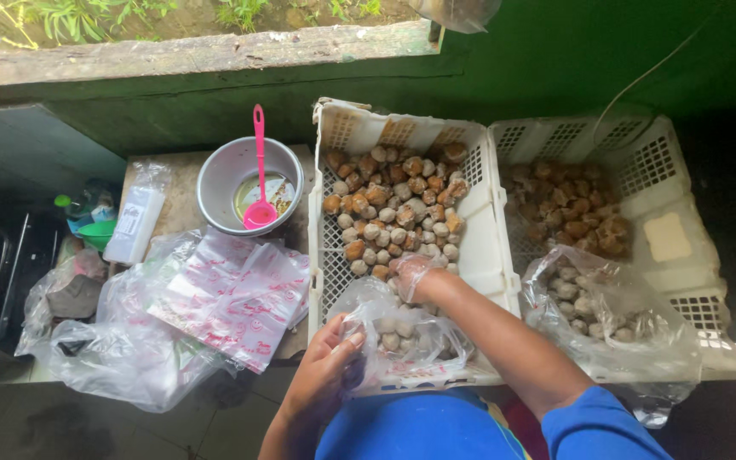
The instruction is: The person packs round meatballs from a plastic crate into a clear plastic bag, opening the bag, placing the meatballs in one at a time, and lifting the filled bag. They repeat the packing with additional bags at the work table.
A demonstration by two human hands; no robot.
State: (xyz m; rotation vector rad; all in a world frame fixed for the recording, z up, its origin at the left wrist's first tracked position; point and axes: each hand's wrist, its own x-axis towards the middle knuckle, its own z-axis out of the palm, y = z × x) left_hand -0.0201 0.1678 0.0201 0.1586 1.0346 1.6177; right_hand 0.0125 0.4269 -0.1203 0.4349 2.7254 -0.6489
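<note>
The left hand [324, 362] pinched the rim of a clear bag [402, 328], its grip closed on the plastic so the mouth stayed open toward the food. The bag lay at the near end of the left crate [489, 247], already holding a few pale balls. The right hand [411, 274], sheathed in thin plastic, reached past the bag to the heap of balls [393, 209], brown and pale, piled in the crate's middle; its grip looked curled over some at the heap's near edge, though whether it held any could not be told. The heap sat within short reach of the bag's mouth.

A second crate [683, 200] touched the first on the right, with darker pieces and a filled bag [606, 311] inside. To the left, printed bags [232, 294] lay fanned on the counter [176, 183], beside a metal bowl [219, 183] with a pink ladle [259, 183]. The crate walls hemmed both hands in; the bare mesh along the left crate's left wall offered the only open room.
</note>
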